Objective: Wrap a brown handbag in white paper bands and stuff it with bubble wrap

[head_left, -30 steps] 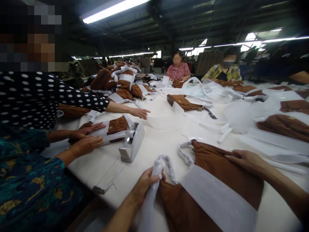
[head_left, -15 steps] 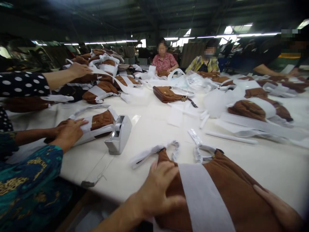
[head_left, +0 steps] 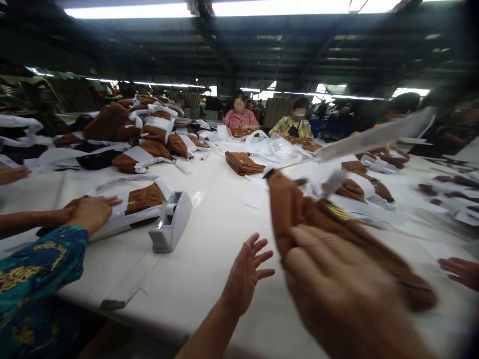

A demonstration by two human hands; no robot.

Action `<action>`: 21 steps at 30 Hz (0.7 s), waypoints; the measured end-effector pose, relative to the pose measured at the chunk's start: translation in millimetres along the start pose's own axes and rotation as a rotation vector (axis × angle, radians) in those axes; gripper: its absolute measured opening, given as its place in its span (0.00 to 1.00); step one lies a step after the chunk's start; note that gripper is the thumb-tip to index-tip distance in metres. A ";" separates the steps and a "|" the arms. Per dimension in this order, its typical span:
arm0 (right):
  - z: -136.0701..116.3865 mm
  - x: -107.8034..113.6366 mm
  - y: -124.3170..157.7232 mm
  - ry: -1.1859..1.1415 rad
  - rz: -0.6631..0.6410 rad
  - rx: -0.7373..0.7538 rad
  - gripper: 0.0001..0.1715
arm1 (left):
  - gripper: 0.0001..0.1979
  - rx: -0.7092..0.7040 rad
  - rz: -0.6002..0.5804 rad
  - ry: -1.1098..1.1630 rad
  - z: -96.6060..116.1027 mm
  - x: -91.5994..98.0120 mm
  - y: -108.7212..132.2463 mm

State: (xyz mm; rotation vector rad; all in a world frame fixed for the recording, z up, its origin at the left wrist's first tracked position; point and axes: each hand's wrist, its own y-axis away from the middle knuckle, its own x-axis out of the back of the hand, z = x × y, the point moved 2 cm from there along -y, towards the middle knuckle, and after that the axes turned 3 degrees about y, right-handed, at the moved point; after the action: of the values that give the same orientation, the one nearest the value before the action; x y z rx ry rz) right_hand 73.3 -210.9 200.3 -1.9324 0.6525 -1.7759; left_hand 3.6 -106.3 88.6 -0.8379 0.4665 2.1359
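Nearest, the person's right hand (head_left: pixel 337 284), blurred, has its grip closed around a brown bag (head_left: pixel 282 214), held tilted over the right part of the white table (head_left: pixel 213 279). A blurred pale strip (head_left: pixel 370 134) runs from near the bag's top toward the upper right. The left hand (head_left: pixel 249 271) is just beside the bag but apart from it, its grip wide, fingers spread. A co-worker's hand (head_left: pixel 462 271) shows at the right edge. To the left, hands below a teal sleeve (head_left: pixel 47 254) rest on a wrapped bag (head_left: pixel 144 199), with a tape dispenser (head_left: pixel 172 224) just beside it. Farther off, a smaller bag (head_left: pixel 245 163) lies mid-table, near a left-hand heap (head_left: pixel 138 129) of partly wrapped bags. Across the table are people in a pink shirt (head_left: pixel 239 118) and a yellow checked shirt (head_left: pixel 279 124).
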 end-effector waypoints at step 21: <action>111.7 -111.5 130.8 -0.200 -0.280 -0.482 0.18 | 0.14 -0.272 0.291 -1.074 59.3 89.3 -39.0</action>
State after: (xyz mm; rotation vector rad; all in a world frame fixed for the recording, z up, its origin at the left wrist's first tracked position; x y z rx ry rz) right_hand 170.5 -247.2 23.5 -2.5980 0.8283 -1.6531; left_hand -33.3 -0.6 66.8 0.3385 -0.2879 2.5722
